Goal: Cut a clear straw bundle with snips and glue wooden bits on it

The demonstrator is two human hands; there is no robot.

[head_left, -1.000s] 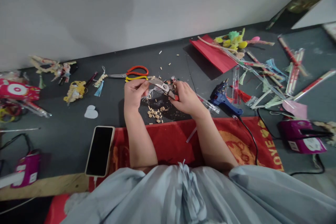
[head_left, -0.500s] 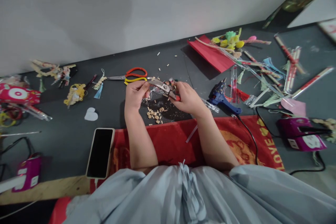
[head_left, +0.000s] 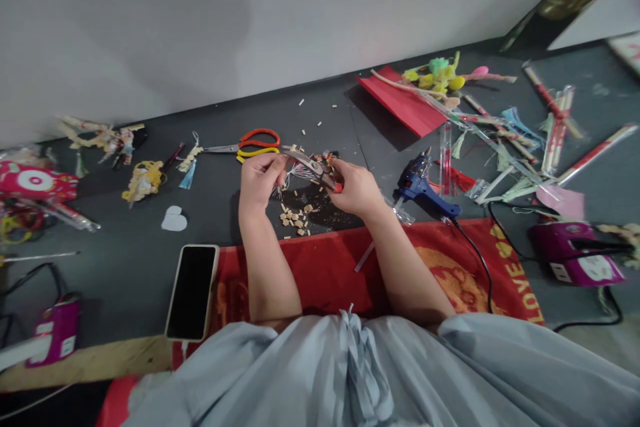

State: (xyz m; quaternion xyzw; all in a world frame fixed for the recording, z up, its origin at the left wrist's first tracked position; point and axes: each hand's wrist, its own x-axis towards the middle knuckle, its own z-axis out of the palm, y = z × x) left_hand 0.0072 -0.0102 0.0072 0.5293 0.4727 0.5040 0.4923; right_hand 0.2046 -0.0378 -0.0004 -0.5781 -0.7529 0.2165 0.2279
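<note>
My right hand [head_left: 354, 187] is wrapped round a pair of cutters [head_left: 311, 165] with metal jaws and red on the grips. Their jaws point left toward my left hand [head_left: 260, 179]. Its thumb and forefinger are pinched together at the jaw tips, on something too small to make out. Behind and below the cutters, a bunch of thin white strands [head_left: 299, 173] shows in part. Small tan cut pieces [head_left: 296, 219] lie in a loose pile on the dark table below my hands. Scissors [head_left: 256, 141] with orange and yellow handles lie behind my left hand.
A blue glue gun [head_left: 423, 187] with a cord rests right of my right arm. A phone [head_left: 192, 293] lies left of the red cloth [head_left: 330, 270]. Red paper [head_left: 400, 103], wrapped sticks [head_left: 557, 127] and tassels crowd the right side. Purple boxes [head_left: 575, 250] stand at both sides.
My hands and the cutters stay nearly in place, with only a slight shift. A clear strip by the glue gun sits a little differently beside my right wrist.
</note>
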